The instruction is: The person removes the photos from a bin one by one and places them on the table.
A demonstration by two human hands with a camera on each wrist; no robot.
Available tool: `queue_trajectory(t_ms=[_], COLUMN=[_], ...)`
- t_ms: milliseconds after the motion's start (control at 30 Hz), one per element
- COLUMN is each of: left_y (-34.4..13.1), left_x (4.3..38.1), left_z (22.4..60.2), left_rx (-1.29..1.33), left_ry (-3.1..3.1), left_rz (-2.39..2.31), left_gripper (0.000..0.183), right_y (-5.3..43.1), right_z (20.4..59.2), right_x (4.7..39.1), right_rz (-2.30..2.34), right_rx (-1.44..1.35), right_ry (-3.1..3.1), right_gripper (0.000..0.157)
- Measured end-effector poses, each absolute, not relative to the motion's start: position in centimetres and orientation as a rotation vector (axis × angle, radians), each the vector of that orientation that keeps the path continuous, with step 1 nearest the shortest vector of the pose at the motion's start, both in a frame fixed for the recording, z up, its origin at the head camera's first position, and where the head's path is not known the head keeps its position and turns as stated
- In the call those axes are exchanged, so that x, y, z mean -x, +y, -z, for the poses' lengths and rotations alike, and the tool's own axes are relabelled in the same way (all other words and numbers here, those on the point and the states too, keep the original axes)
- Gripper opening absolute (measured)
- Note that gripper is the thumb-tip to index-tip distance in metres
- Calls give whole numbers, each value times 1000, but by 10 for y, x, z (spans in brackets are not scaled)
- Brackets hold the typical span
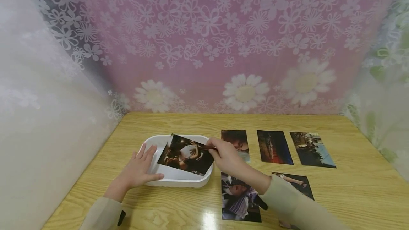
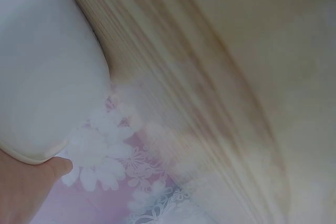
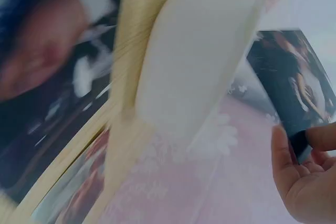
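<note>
A photo print of a dark scene with a light-clothed figure hangs tilted over a white tray with rounded corners. My right hand pinches the print's right end between thumb and fingers; the right wrist view shows the pinch on the print as well. At the tray's left end lies my left hand, its fingers spread and fairly straight at the rim, its thumb along the front edge. In the left wrist view only that thumb and part of the hand show beside the tray.
Several more photo prints lie on the wooden table to the right: a face close-up, a dark red-blue one, a street-like scene, a purple-toned one, and one partly under my right sleeve. Flowered curtains surround the table.
</note>
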State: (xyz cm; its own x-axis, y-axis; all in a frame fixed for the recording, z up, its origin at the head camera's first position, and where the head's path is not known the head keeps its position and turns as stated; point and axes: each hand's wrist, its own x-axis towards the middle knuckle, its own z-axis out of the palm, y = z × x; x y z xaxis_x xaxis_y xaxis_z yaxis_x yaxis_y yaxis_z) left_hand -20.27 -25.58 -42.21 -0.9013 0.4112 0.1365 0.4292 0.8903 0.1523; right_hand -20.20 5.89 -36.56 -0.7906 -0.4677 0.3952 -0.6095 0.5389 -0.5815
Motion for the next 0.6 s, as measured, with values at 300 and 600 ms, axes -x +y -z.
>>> queue_trajectory(t_ms=[300,600], left_y=[-254,-259], left_x=[205,202], left_z=[421,418], left_rx=[680,666], left_ry=[-2965,-2964], left_rz=[276,273], left_gripper=[98,98], right_y=[169,290], right_z=[361,401], right_x=[165,137], right_rz=[-1583,-1861], right_rx=[-469,145], right_ry=[-2573,-2703], right_gripper=[14,23])
